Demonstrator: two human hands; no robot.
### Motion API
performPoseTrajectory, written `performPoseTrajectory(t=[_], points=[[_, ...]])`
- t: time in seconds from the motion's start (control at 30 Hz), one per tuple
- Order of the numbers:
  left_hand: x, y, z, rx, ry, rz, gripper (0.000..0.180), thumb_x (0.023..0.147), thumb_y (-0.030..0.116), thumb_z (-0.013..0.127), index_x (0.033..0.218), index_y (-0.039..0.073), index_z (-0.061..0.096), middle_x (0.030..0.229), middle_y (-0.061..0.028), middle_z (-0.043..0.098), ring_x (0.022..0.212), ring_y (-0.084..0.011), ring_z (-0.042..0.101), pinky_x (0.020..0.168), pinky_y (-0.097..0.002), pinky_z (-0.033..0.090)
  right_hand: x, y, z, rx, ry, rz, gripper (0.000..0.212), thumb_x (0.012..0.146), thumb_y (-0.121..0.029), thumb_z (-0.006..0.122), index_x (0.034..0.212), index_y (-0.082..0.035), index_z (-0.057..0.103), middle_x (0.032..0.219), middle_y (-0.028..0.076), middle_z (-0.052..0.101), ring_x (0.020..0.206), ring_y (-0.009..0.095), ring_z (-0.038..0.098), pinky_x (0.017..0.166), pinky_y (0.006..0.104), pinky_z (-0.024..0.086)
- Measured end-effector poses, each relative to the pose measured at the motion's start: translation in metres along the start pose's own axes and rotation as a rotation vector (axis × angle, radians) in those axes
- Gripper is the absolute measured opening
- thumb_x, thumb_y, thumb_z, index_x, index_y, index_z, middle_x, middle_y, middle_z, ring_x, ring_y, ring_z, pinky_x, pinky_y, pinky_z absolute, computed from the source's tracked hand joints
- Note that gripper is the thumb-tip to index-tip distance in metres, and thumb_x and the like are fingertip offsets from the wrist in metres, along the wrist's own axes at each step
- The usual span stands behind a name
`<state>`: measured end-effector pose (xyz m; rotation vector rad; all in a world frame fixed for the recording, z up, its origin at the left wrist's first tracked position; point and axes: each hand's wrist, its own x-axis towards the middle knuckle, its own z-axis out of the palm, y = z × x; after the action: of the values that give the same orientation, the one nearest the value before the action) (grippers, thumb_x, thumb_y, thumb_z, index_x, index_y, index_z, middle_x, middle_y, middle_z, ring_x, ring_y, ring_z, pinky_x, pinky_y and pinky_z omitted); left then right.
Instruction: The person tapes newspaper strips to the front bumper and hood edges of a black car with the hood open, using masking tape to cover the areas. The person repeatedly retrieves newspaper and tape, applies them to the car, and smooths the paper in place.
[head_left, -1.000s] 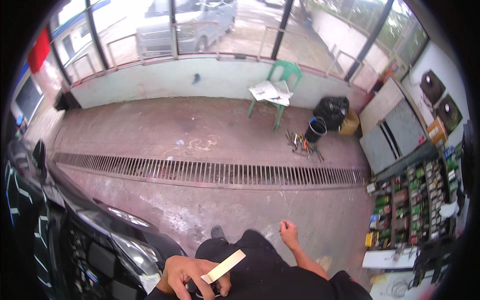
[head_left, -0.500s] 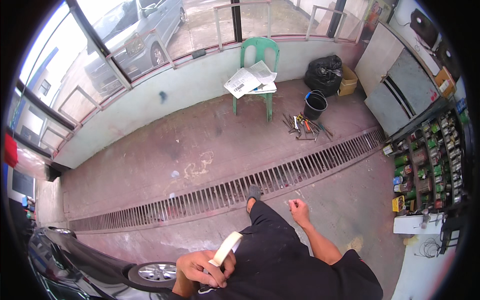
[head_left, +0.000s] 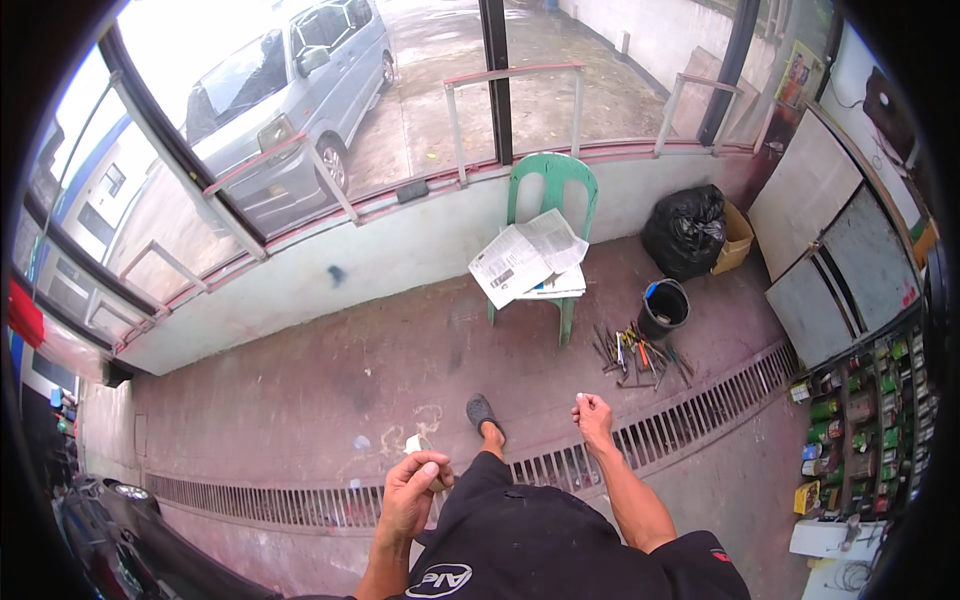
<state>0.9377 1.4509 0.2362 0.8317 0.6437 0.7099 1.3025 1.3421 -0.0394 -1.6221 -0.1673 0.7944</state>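
Note:
My left hand (head_left: 413, 490) is closed around a roll of masking tape (head_left: 414, 444), pale cream in colour. Most of the roll is hidden behind the fingers. Out to the right, my right hand (head_left: 594, 418) is held over the floor grate with its fingers curled in; what they hold, if anything, is too small to make out. Ahead of me stands a green plastic chair (head_left: 565, 185) with open sheets of newspaper (head_left: 525, 258) spread on its seat. Both hands are well apart from the chair.
A long metal drain grate (head_left: 690, 415) crosses the floor under me. Hand tools (head_left: 640, 357) lie scattered beside a black bucket (head_left: 663, 308). Behind them are a black garbage bag (head_left: 685, 232) and a cardboard box (head_left: 735, 240). Shelved cans (head_left: 860, 425) stand right; a dark car (head_left: 150, 545) is at left.
I have stepped forward, one foot now beyond the grate, and the chair and bucket appear nearer. My left hand has turned, covering more of the tape roll. The right hand stays curled.

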Motion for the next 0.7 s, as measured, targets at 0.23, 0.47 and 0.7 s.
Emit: performPoseTrajectory(t=[0.23, 0.47, 0.7], points=[[0.206, -0.013, -0.046, 0.083, 0.324, 0.056, 0.017, 0.109, 0.013, 0.068, 0.118, 0.000, 0.076, 0.101, -0.0078, 0.073, 0.089, -0.0186, 0.069, 0.081, -0.0331, 0.055, 0.211, -0.020, 0.072, 0.057, 0.031, 0.367, 0.013, 0.109, -0.020, 0.069, 0.115, -0.008, 0.070, 0.089, 0.004, 0.075, 0.066, 0.011, 0.066, 0.052, 0.0280, 0.050], [0.338, 0.028, -0.030, 0.295, 0.533, 0.055, 0.022, 0.112, 0.016, 0.068, 0.122, -0.002, 0.075, 0.101, -0.0064, 0.071, 0.085, -0.0142, 0.065, 0.079, -0.0312, 0.054, 0.391, -0.039, 0.117, 0.128, 0.031, 0.434, 0.018, 0.108, -0.021, 0.069, 0.124, -0.012, 0.071, 0.093, 0.001, 0.075, 0.071, 0.011, 0.067, 0.054, 0.0296, 0.051], [0.426, -0.011, -0.024, 0.662, 0.872, -0.089, 0.023, 0.113, 0.016, 0.066, 0.123, -0.003, 0.075, 0.100, -0.0065, 0.071, 0.083, -0.0122, 0.063, 0.078, -0.0288, 0.053, 0.583, -0.007, 0.180, 0.167, 0.188, 0.702, 0.027, 0.106, -0.024, 0.077, 0.128, -0.010, 0.069, 0.101, 0.003, 0.070, 0.075, 0.014, 0.069, 0.055, 0.0302, 0.053]])
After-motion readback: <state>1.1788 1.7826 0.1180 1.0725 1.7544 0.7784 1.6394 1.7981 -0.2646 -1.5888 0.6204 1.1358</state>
